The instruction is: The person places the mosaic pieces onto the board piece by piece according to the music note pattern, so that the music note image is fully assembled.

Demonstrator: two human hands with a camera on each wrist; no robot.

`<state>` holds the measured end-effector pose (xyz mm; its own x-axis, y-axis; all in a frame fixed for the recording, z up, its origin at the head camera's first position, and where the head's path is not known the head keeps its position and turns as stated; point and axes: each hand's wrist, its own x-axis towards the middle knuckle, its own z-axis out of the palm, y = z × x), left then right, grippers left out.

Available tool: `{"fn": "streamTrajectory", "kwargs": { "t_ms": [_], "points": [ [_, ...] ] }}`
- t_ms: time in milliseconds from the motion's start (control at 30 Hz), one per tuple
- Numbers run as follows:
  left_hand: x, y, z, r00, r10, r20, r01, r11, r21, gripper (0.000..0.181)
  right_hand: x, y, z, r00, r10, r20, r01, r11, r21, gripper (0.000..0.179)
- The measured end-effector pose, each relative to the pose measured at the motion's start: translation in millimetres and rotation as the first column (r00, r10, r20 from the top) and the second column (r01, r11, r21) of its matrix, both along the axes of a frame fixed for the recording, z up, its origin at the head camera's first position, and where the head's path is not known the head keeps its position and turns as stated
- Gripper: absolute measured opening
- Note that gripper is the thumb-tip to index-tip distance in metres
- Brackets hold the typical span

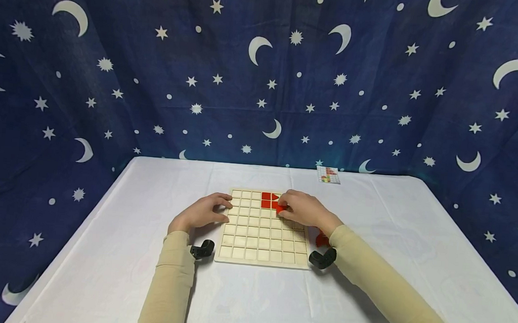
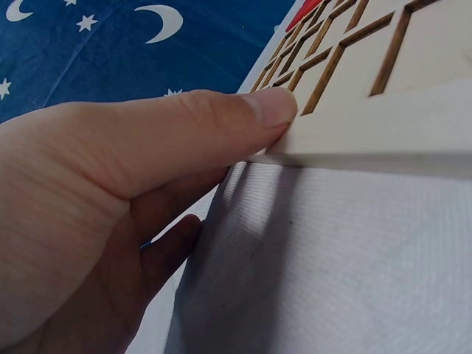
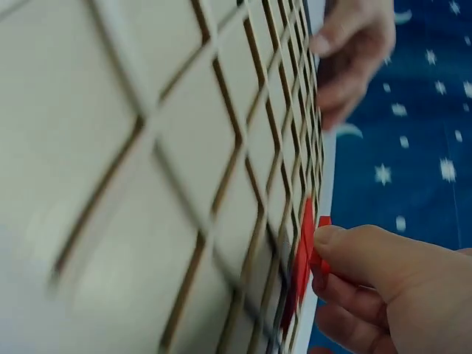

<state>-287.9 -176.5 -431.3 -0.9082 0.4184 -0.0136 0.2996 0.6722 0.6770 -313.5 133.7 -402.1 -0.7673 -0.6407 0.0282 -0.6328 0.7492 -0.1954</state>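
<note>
A cream grid board (image 1: 252,242) lies on the white table, with several red tiles (image 1: 266,200) set in its far rows, a pointed one among them. My right hand (image 1: 303,208) pinches a small red piece (image 3: 324,220) between thumb and fingertips, low over the board beside those tiles. Part of this piece is hidden by the fingers. At the board's left edge, my left hand (image 1: 202,212) rests its thumb and fingertips against the frame. The left wrist view shows the left thumb (image 2: 214,122) lying straight along the board's rim.
Loose red pieces (image 1: 322,239) lie right of the board, partly behind the right forearm. A small printed card (image 1: 328,175) with a coloured grid pattern sits at the table's back edge. A dark blue curtain (image 1: 230,68) with moons and stars hangs behind and at the sides.
</note>
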Motion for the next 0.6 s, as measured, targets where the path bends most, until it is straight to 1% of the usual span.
{"fn": "streamTrajectory", "kwargs": {
  "t_ms": [133, 233, 333, 433, 600],
  "points": [
    [-0.6, 0.3, 0.0, 1.0, 0.005, 0.0, -0.005, 1.0, -0.004, 0.038, 2.6, -21, -2.9, 0.998, 0.041, -0.037, -0.041, 0.999, 0.011, 0.025],
    [-1.0, 0.4, 0.2, 1.0, 0.006, 0.001, -0.006, 1.0, -0.004, 0.038, 2.2, -30, -6.4, 0.997, 0.05, -0.061, -0.049, 0.999, 0.013, 0.024],
    [-0.7, 0.5, 1.0, 1.0, 0.007, 0.01, -0.007, 1.0, 0.0, 0.039, 1.8, -34, -9.0, 0.997, 0.041, -0.059, -0.04, 0.999, 0.018, 0.023],
    [-0.2, 1.1, 1.8, 1.0, 0.003, 0.011, -0.003, 1.0, 0.001, 0.039, 2.2, -34, -9.7, 0.999, 0.032, -0.037, -0.031, 0.999, 0.018, 0.024],
    [-0.3, 1.5, 0.9, 1.0, 0.012, 0.012, -0.012, 1.0, 0.003, 0.039, 2.0, -33, -10.5, 0.999, 0.049, -0.015, -0.049, 0.999, -0.005, 0.023]
  ]
}}
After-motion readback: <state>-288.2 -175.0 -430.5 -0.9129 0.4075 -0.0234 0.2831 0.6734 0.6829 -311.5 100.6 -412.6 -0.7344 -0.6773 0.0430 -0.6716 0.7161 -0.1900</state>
